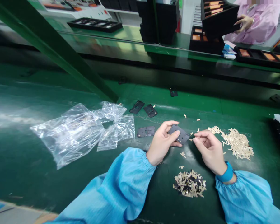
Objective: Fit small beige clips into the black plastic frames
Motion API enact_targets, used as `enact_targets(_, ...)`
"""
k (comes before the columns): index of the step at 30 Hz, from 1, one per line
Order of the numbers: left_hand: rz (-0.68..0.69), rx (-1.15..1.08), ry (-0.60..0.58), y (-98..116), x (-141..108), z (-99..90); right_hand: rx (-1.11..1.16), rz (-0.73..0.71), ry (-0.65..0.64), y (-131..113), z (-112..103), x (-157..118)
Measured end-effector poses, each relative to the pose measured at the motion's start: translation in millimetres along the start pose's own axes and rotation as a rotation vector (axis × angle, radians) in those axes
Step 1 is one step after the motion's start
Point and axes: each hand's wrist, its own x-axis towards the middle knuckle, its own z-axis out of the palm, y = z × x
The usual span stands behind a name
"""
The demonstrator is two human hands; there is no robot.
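Note:
My left hand (pixel 162 140) grips a flat black plastic plate (pixel 179 135) with small cut-outs, the thumb lying across its face. Just right of the plate, my right hand (pixel 208 149) has thumb and forefinger pinched together; whatever is between the tips is too small to make out. Beyond that hand lies a heap of small beige pieces (pixel 239 143), with a smaller heap (pixel 214 129) beside it. Closer to me is a mixed pile of beige and black bits (pixel 189 183). A loose beige piece (pixel 183 154) rests below the plate.
More black plates (pixel 146 131) (pixel 137 107) (pixel 150 110) lie left of my hands, and another (pixel 173 92) farther back. Clear plastic bags (pixel 72 133) cover the left of the green table. A green post (pixel 60 56) slants across. Behind, a person in pink (pixel 259 21) handles black trays (pixel 219 18).

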Motion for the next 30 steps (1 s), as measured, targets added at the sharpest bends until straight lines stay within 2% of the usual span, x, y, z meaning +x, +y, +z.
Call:
enact_targets(21,0.007,0.004,-0.011,-0.7,-1.8,2.7,-0.239,-0.169,-0.122,-8.0,-2.4,-2.8)
enact_targets(30,0.02,-0.018,0.013,-3.9,-2.6,4.5,-0.255,-0.23,-0.138,-6.0,-2.3,-4.4)
